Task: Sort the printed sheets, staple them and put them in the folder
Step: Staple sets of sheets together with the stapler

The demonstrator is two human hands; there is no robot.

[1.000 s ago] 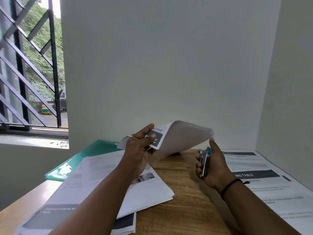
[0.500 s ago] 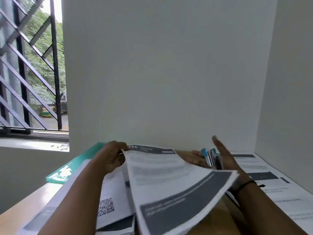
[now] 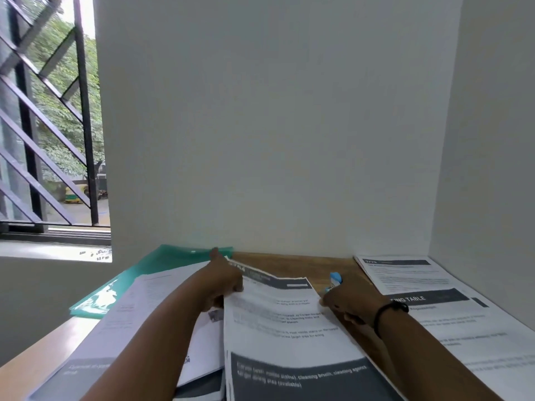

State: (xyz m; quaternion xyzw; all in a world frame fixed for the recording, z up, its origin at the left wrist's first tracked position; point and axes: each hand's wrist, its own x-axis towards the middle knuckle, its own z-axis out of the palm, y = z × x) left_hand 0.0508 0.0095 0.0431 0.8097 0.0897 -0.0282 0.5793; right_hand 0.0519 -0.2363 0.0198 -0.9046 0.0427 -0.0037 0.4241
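a white printed sheet with dark grey bands (image 3: 289,328) lies nearest on the wooden counter (image 3: 304,263), overlapping a loose pile of white printed pages (image 3: 139,314). the left hand (image 3: 224,277) pinches its far left corner; the right hand (image 3: 351,299) grips a blue stapler (image 3: 335,279) at its right edge. beyond lies a green plastic folder (image 3: 162,264).

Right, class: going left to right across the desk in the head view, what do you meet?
Green folder → left paper pile → left hand → middle sheets → right hand holding the stapler → right sheets.
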